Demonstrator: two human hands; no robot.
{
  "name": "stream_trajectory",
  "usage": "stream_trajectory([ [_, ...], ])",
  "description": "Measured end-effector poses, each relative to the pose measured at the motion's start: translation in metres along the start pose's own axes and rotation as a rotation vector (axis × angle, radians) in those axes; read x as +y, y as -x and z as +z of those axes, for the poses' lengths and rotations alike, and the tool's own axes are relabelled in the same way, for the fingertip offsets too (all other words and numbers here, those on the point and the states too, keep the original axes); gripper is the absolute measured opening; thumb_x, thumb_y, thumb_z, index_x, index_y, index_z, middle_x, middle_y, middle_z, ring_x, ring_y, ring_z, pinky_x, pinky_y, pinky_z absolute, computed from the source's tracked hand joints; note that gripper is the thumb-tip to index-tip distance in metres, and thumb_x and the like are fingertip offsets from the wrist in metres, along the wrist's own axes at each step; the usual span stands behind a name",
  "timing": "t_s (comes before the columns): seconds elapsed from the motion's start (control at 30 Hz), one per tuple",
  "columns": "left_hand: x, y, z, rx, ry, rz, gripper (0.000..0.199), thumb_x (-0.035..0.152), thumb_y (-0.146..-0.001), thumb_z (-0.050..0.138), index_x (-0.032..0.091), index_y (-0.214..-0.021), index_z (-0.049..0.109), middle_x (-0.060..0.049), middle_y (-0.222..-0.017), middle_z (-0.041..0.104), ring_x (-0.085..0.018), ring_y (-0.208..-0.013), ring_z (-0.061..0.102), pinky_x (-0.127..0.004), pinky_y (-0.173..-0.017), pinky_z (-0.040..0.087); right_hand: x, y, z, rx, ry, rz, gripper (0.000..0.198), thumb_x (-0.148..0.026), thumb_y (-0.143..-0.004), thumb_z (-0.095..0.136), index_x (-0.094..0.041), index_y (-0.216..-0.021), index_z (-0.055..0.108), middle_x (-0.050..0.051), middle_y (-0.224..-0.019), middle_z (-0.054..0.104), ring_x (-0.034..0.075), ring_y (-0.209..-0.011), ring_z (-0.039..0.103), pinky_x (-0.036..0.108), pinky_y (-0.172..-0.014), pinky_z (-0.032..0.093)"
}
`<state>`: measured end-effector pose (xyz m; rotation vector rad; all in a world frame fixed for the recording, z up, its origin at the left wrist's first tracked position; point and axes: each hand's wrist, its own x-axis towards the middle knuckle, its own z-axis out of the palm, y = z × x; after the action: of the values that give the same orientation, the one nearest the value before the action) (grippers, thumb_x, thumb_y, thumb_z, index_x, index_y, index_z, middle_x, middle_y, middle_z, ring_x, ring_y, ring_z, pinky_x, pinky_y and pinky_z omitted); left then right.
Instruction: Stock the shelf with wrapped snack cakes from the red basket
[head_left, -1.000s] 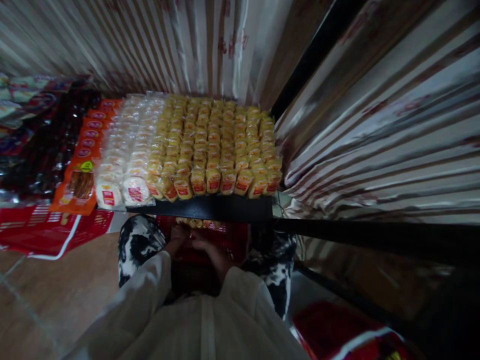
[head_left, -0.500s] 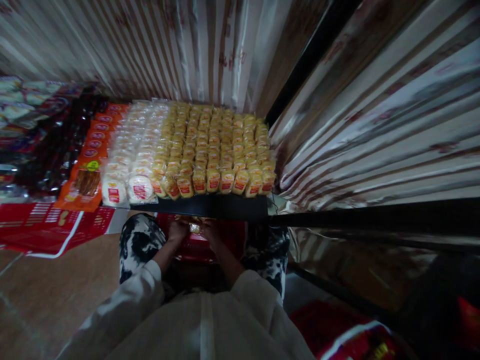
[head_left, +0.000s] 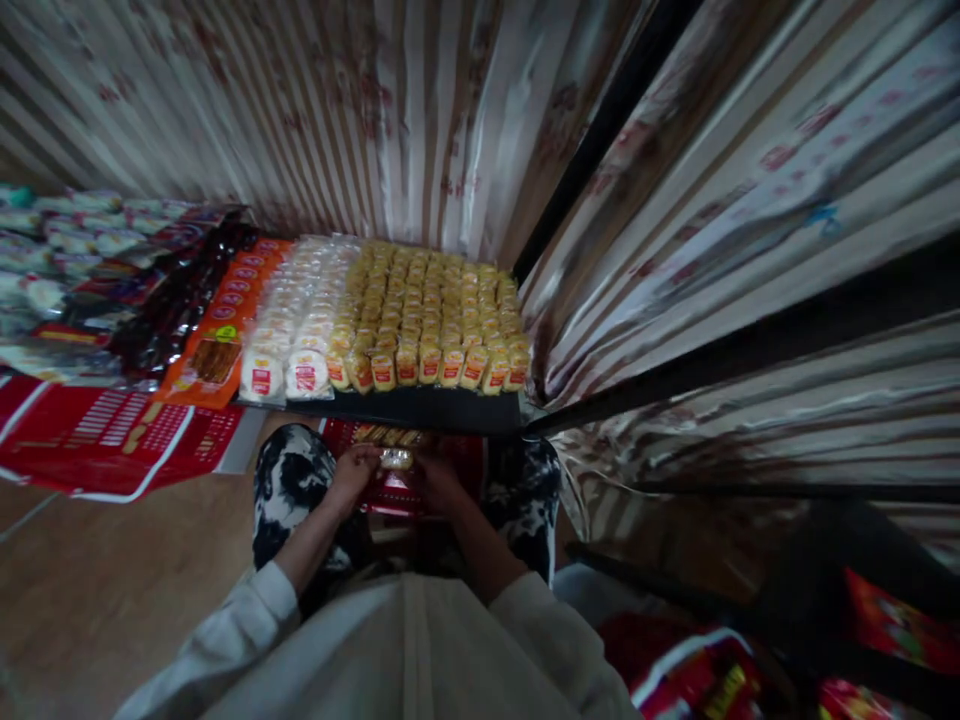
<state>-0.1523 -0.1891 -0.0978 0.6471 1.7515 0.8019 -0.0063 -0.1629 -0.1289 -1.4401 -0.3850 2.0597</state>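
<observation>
Between my knees, under the table edge, my left hand (head_left: 355, 472) pinches the left end of a small snack in a shiny wrapper (head_left: 396, 459). My right hand (head_left: 438, 478), dim in shadow, is at the snack's right end with its fingers closed; its fingertips are hard to make out. A row of brownish-gold packed pieces (head_left: 386, 435) lies just beyond the snack. Both are over a red printed bag or box (head_left: 469, 470) on my lap.
On the dark table (head_left: 427, 410) stand rows of yellow wrapped cakes (head_left: 427, 320), white round packets (head_left: 285, 320), an orange packet (head_left: 217, 335) and dark packets (head_left: 176, 310). A red bag (head_left: 112, 435) hangs at left. Striped curtains (head_left: 420, 110) and dark bars (head_left: 622, 395) enclose the right.
My view has shifted, so the table goods appear a little lower and farther right. My left hand is slightly farther from the right hand, and more of the brownish-gold row shows.
</observation>
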Motion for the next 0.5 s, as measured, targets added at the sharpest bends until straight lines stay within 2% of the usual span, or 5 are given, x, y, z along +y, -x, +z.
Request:
stream_trajectory([
  [0.13,0.008,0.024,-0.005,-0.045,0.274,-0.127,0.009,0.010,-0.078,0.053,0.013,-0.080,0.062,0.001,-0.057,0.064,-0.009,-0.052,0.060,-0.019,-0.058,0.049,-0.011,0.020,0.003,0.011,0.011,-0.039,0.011,-0.028,-0.078,0.058,-0.018,-0.081,0.058,-0.001,-0.067,0.065,0.010,-0.052,0.061,0.020,-0.051,0.048],
  [0.23,0.012,0.037,-0.008,-0.033,0.436,-0.161,0.009,0.006,-0.077,0.055,0.012,-0.078,0.062,-0.002,-0.068,0.068,-0.010,-0.058,0.064,-0.020,-0.063,0.052,-0.020,0.034,0.006,-0.014,0.042,-0.076,0.015,-0.032,-0.075,0.061,-0.017,-0.079,0.059,-0.002,-0.063,0.065,0.011,-0.053,0.061,0.022,-0.053,0.049],
  [0.37,0.011,0.048,-0.010,0.019,0.637,-0.142,0.008,0.004,-0.073,0.058,0.010,-0.073,0.063,-0.005,-0.071,0.069,-0.012,-0.060,0.066,-0.021,-0.064,0.053,-0.029,0.052,0.018,-0.054,0.128,-0.148,0.019,-0.035,-0.072,0.063,-0.017,-0.076,0.061,-0.002,-0.062,0.065,0.011,-0.051,0.060,0.022,-0.053,0.049],
  [0.5,0.011,0.056,-0.013,0.021,0.837,-0.064,0.016,0.004,-0.076,0.052,0.010,-0.065,0.063,-0.004,-0.070,0.067,-0.012,-0.064,0.065,-0.024,-0.071,0.056,-0.034,0.068,0.034,-0.103,0.224,-0.236,0.022,-0.038,-0.074,0.061,-0.017,-0.075,0.064,-0.002,-0.062,0.066,0.010,-0.052,0.059,0.021,-0.054,0.048],
])
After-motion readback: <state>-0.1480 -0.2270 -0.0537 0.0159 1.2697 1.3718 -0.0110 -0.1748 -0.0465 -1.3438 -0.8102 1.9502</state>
